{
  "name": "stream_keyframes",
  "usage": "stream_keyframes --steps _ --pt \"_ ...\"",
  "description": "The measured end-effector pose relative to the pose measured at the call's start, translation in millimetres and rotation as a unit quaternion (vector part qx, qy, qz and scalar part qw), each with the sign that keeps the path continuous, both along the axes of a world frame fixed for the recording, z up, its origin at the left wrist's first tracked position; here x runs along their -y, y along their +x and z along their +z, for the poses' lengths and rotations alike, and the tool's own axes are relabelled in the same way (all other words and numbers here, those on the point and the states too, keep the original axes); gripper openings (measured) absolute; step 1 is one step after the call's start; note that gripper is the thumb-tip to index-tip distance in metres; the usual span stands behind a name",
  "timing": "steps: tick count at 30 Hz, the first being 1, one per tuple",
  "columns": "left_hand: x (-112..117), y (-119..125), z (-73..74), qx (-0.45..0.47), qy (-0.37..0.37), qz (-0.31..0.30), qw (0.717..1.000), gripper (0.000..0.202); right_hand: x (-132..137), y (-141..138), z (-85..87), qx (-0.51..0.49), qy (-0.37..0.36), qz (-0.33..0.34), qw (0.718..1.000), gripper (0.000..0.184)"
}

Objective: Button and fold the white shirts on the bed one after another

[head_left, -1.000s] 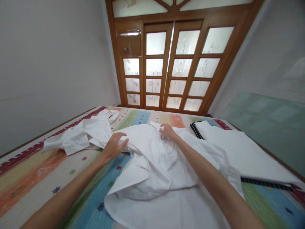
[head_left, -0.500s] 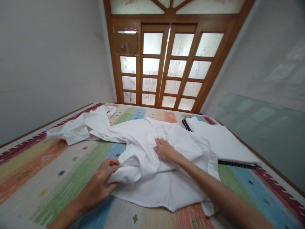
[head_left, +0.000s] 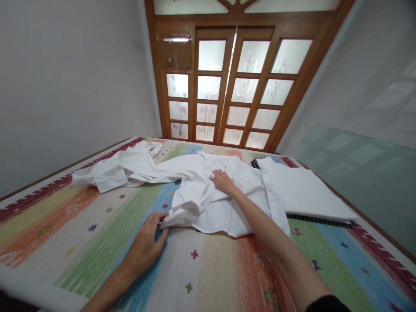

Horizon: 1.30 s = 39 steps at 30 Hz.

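A white shirt [head_left: 240, 208] lies crumpled across the middle of the patterned cover. My right hand [head_left: 222, 181] is on its upper part, the fingers closed on the cloth near the front opening. By the shirt's lower left corner is my left hand [head_left: 151, 238], its thumb and fingers apart, with the fingertips at the edge of the fabric. Another white garment [head_left: 110, 171], loosely bunched, lies to the left and meets or overlaps the shirt's sleeve side; where one ends I cannot tell.
A flat folded stack of white cloth [head_left: 312, 195] sits at the right, with black striped fabric [head_left: 320, 220] beneath it. Under everything is a striped, colourful cover [head_left: 211, 268]. Walls flank both sides, and wooden doors [head_left: 211, 86] with frosted panes stand beyond.
The shirt has slid away from me together with my right hand, and its near hem now lies farther off. My left hand has opened and released the shirt's corner.
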State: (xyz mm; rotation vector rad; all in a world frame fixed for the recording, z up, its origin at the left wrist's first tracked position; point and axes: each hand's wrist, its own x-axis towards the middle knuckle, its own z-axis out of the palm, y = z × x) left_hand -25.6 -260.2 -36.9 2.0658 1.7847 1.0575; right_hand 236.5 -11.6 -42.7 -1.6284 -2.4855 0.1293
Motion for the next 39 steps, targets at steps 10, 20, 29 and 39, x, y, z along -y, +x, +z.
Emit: stream_keyframes --steps 10,20,29,39 --pt "-20 -10 13.6 0.084 -0.074 -0.013 0.994 0.035 86 24 14.0 -0.126 0.099 0.100 0.982 0.017" --pt "-25 1 52.2 0.367 -0.053 0.054 0.927 0.053 176 40 10.8 0.056 0.097 0.262 0.958 0.015" --pt "-8 -14 45.9 0.194 -0.032 0.091 0.976 0.048 177 72 21.4 0.041 0.128 0.219 0.966 0.025" --pt "1 -17 18.9 -0.162 0.050 -0.086 0.982 0.079 207 87 73.8 -0.066 0.156 0.266 0.949 0.024"
